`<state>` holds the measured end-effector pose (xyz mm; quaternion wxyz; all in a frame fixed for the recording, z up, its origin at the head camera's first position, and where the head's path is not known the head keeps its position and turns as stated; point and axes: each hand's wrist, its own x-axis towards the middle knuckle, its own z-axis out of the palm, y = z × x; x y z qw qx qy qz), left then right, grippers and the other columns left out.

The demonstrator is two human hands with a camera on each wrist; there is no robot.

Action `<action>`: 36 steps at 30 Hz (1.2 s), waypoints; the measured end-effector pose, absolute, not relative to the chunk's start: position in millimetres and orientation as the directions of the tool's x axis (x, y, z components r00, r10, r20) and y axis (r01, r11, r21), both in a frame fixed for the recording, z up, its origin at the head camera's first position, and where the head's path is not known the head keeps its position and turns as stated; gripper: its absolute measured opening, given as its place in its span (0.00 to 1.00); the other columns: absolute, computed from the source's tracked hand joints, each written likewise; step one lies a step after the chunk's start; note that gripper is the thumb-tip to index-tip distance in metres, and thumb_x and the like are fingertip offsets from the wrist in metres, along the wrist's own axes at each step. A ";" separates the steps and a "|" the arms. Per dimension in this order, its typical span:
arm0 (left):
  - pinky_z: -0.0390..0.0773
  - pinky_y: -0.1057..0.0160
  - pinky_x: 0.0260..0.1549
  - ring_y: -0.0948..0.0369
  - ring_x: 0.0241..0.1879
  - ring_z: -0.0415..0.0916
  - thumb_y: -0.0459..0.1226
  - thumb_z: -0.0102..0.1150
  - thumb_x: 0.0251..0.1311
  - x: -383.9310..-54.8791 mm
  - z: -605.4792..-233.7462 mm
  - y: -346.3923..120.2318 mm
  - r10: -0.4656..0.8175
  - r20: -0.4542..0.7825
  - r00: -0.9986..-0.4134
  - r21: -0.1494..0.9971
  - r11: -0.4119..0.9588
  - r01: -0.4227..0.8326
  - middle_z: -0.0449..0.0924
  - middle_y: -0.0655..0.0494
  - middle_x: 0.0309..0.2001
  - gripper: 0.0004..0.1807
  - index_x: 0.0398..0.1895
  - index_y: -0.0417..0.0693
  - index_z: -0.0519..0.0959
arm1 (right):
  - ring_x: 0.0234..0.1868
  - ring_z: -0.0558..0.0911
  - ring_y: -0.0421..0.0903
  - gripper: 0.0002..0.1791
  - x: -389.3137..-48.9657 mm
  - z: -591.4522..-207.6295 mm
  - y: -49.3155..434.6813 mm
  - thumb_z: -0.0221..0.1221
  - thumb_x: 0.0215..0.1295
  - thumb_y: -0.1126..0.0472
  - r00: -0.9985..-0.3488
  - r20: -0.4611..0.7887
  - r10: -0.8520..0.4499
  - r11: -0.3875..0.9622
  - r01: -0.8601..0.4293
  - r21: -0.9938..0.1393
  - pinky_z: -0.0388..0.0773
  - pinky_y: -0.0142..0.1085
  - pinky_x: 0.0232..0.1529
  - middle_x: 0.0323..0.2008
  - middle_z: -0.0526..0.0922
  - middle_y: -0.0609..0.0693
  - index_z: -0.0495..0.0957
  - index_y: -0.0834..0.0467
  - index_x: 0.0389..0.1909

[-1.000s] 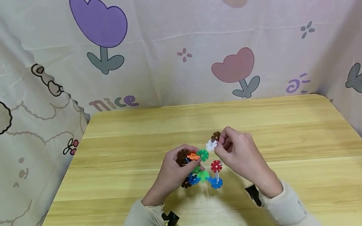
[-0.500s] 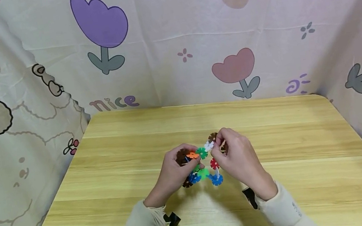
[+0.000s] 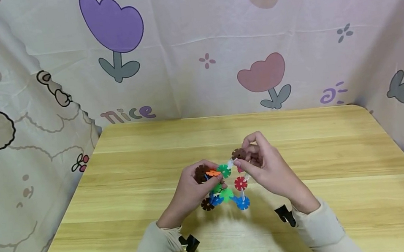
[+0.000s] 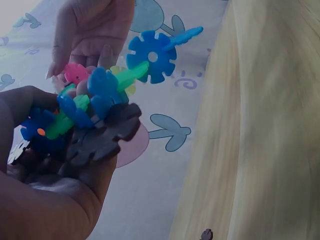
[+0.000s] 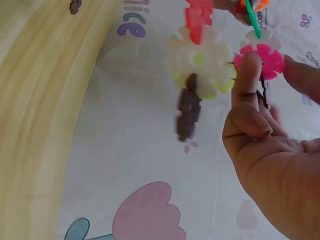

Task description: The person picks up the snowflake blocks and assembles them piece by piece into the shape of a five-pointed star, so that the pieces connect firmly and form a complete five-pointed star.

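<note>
My left hand (image 3: 195, 190) grips a joined cluster of colourful notched snowflake discs above the table. Dark brown (image 3: 202, 172), orange (image 3: 213, 173) and green discs (image 3: 224, 170) show by its fingers; a red disc (image 3: 241, 183) and a blue disc (image 3: 243, 202) hang lower right. My right hand (image 3: 275, 171) holds the cluster's upper right end, its thumb by a white disc and a brown disc (image 3: 238, 154), index finger raised. In the right wrist view, finger and thumb flank a pink disc (image 5: 267, 61); a pale disc (image 5: 200, 55) hangs beside them.
The light wooden table (image 3: 144, 150) spreads under both hands. Patterned fabric (image 3: 181, 26) hangs behind it and at the sides. A black device (image 3: 190, 243) sits at the left cuff and another (image 3: 285, 216) at the right cuff. A small dark shape (image 5: 75, 6) shows on the wood.
The right hand first came slightly left with the brown and white discs, close to the green one. Now its index finger has lifted and its fingers spread, so the brown disc shows more.
</note>
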<state>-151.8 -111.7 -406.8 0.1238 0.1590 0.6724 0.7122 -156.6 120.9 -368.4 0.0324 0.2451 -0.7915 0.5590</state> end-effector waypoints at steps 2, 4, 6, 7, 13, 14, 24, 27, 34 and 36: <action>0.89 0.56 0.39 0.52 0.36 0.88 0.28 0.64 0.68 -151.5 -406.0 -113.0 0.407 0.062 -0.911 0.996 -0.079 0.033 0.84 0.36 0.41 0.09 0.49 0.34 0.80 | 0.25 0.77 0.46 0.15 -156.0 -367.0 120.6 0.66 0.70 0.67 -0.895 0.286 -0.342 0.248 -0.380 -0.891 0.72 0.32 0.22 0.31 0.84 0.49 0.72 0.58 0.52; 0.89 0.57 0.39 0.53 0.36 0.88 0.28 0.64 0.69 -151.0 -405.0 -114.0 0.425 0.071 -0.902 0.996 -0.087 0.037 0.83 0.33 0.41 0.09 0.49 0.34 0.80 | 0.26 0.79 0.47 0.14 -155.7 -365.9 120.8 0.66 0.70 0.67 -0.904 0.253 -0.344 0.231 -0.343 -0.910 0.73 0.32 0.22 0.33 0.85 0.50 0.76 0.57 0.52; 0.89 0.58 0.39 0.53 0.36 0.88 0.28 0.64 0.69 -150.5 -404.3 -114.8 0.440 0.083 -0.894 0.995 -0.086 0.050 0.83 0.33 0.41 0.09 0.49 0.34 0.80 | 0.26 0.79 0.47 0.10 -155.8 -365.7 121.1 0.67 0.69 0.67 -0.906 0.233 -0.353 0.219 -0.322 -0.921 0.73 0.32 0.22 0.32 0.84 0.51 0.80 0.57 0.48; 0.89 0.58 0.39 0.53 0.36 0.88 0.28 0.64 0.69 -150.4 -404.0 -115.0 0.444 0.086 -0.892 0.995 -0.080 0.057 0.84 0.35 0.40 0.08 0.48 0.34 0.81 | 0.25 0.78 0.47 0.08 -155.7 -365.5 121.2 0.67 0.69 0.67 -0.908 0.221 -0.356 0.212 -0.309 -0.927 0.73 0.32 0.21 0.32 0.84 0.52 0.80 0.56 0.45; 0.88 0.60 0.37 0.54 0.35 0.88 0.28 0.63 0.69 -150.1 -404.6 -113.3 0.455 0.113 -0.883 0.994 -0.061 0.096 0.85 0.43 0.38 0.07 0.47 0.34 0.81 | 0.24 0.76 0.49 0.08 -154.8 -363.8 122.8 0.66 0.69 0.68 -0.901 0.207 -0.381 0.225 -0.308 -0.924 0.73 0.32 0.22 0.31 0.82 0.53 0.80 0.56 0.45; 0.88 0.60 0.37 0.54 0.35 0.88 0.28 0.63 0.69 -149.6 -404.8 -112.9 0.452 0.115 -0.884 0.993 -0.062 0.097 0.85 0.43 0.38 0.07 0.47 0.34 0.81 | 0.24 0.75 0.49 0.08 -154.5 -363.5 122.9 0.66 0.70 0.68 -0.900 0.206 -0.383 0.232 -0.310 -0.922 0.73 0.32 0.22 0.31 0.82 0.53 0.80 0.55 0.45; 0.88 0.59 0.35 0.54 0.35 0.88 0.29 0.63 0.69 -148.2 -407.2 -107.5 0.414 0.119 -0.902 0.992 -0.097 0.086 0.85 0.39 0.38 0.06 0.45 0.34 0.80 | 0.26 0.78 0.54 0.08 -153.9 -360.6 120.7 0.68 0.68 0.66 -0.903 0.197 -0.381 0.222 -0.297 -0.929 0.75 0.32 0.24 0.32 0.83 0.51 0.79 0.55 0.43; 0.89 0.58 0.37 0.54 0.36 0.88 0.29 0.62 0.71 -147.9 -407.1 -107.5 0.426 0.107 -0.898 0.991 -0.115 0.064 0.84 0.37 0.39 0.07 0.46 0.33 0.79 | 0.28 0.80 0.55 0.10 -155.4 -359.5 121.9 0.68 0.68 0.66 -0.892 0.217 -0.396 0.223 -0.322 -0.920 0.77 0.33 0.24 0.33 0.84 0.51 0.79 0.56 0.47; 0.88 0.58 0.39 0.56 0.36 0.87 0.29 0.60 0.71 -147.1 -403.0 -109.5 0.422 0.088 -0.902 0.983 -0.183 0.010 0.86 0.44 0.37 0.06 0.46 0.34 0.77 | 0.27 0.78 0.42 0.34 -153.4 -357.0 127.7 0.74 0.59 0.69 -0.790 0.374 -0.486 0.325 -0.561 -0.761 0.73 0.31 0.23 0.34 0.83 0.42 0.74 0.54 0.66; 0.88 0.58 0.39 0.56 0.35 0.87 0.28 0.60 0.71 -147.2 -401.9 -109.5 0.424 0.090 -0.901 0.980 -0.199 0.004 0.85 0.44 0.37 0.05 0.45 0.34 0.77 | 0.24 0.74 0.40 0.36 -152.7 -357.3 127.8 0.74 0.59 0.69 -0.752 0.431 -0.498 0.357 -0.631 -0.689 0.69 0.30 0.21 0.33 0.82 0.40 0.72 0.56 0.68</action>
